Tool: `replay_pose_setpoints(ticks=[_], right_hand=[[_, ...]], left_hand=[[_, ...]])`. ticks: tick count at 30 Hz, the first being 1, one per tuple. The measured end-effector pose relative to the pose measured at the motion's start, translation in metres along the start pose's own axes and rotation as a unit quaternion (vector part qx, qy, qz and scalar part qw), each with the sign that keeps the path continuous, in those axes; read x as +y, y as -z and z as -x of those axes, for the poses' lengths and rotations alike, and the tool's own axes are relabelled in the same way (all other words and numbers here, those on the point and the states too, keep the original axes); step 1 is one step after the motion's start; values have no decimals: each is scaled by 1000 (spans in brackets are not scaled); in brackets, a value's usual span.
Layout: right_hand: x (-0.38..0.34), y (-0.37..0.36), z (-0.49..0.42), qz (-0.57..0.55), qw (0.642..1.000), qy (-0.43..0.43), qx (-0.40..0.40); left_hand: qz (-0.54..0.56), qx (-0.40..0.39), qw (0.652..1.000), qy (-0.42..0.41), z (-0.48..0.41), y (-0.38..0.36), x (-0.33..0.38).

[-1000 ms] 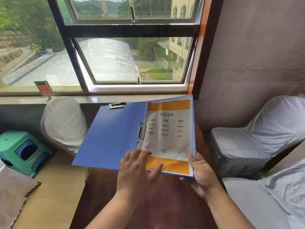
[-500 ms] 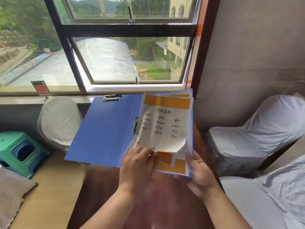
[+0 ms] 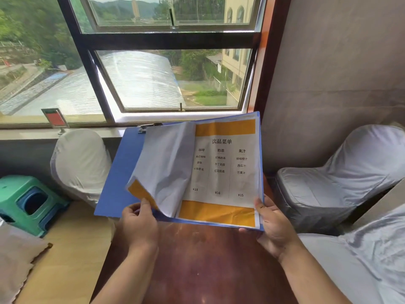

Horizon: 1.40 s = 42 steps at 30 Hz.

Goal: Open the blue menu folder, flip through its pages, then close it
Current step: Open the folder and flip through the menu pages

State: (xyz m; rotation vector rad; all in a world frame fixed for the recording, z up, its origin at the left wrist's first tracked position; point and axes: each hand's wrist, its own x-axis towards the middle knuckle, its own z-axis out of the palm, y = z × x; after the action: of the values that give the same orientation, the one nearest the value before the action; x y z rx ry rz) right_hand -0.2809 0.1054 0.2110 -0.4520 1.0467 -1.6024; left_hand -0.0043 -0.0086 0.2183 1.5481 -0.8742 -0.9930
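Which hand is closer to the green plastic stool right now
Left. The left hand pinches the turned page's lower corner, on the side of the green plastic stool. The right hand grips the blue menu folder at its far right corner.

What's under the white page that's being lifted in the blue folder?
Under the lifted white page, pinched by the left hand, lies another orange-banded drinks menu sheet. Its left edge is covered.

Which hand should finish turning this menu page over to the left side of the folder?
Left. The left hand already pinches the lifted page by its bottom corner, mid-turn. The right hand is busy propping the blue folder by its right edge.
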Motion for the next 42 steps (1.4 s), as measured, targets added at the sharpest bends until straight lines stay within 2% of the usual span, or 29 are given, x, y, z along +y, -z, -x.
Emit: replay_pose_setpoints(ticks=[1,3,4,6,7,8,9,13,20,22,24,26,28,31,34,36,38,40,42], right_hand=[[0,0,0,-4,1000,0,2],[0,-2,0,-12,1000,0,2],[0,-3,0,-13,1000,-1,2],[2,-7,1,-10,1000,-2,2],[3,-9,1,-8,1000,-2,1],[4,-12,2,-5,1000,-2,-2],[5,-15,2,-4,1000,-2,-6],[3,-22,6,0,1000,0,-27],[-2,-28,8,-4,999,2,-32],[-4,-26,7,-13,999,6,-30],[-5,-22,6,-24,999,8,-31],[-7,-15,5,-24,999,13,-23],[-8,-8,3,-29,999,18,-20],[-11,-1,2,-33,999,19,-11],[-13,-1,3,-21,1000,19,-10],[-12,-3,4,-22,999,17,-18],[-10,-4,4,-26,999,16,-22],[-8,-4,3,-30,999,15,-20],[-7,-6,3,-34,999,14,-11]], left_hand=[[-40,22,998,-52,4,2,2],[-99,11,976,-196,20,4,8],[-136,-18,948,-289,29,3,11],[-215,-96,857,-458,43,-6,13],[-248,-135,811,-512,49,-13,13],[-285,-165,777,-537,53,-20,13],[-320,-184,758,-537,57,-26,14],[-383,-205,751,-498,62,-38,17],[-335,-193,768,-510,58,-40,18],[-301,-192,788,-502,56,-40,19],[-242,-182,858,-415,53,-36,20],[-138,-163,937,-276,46,-30,20],[-24,-127,980,-153,33,-23,19],[90,-82,993,5,9,-17,12],[142,-71,984,81,-2,-13,2],[124,-59,987,87,-4,-11,-2],[74,-21,995,55,-2,-8,-2],[-13,27,999,-29,7,-5,1],[-104,10,978,-182,25,-3,6]])
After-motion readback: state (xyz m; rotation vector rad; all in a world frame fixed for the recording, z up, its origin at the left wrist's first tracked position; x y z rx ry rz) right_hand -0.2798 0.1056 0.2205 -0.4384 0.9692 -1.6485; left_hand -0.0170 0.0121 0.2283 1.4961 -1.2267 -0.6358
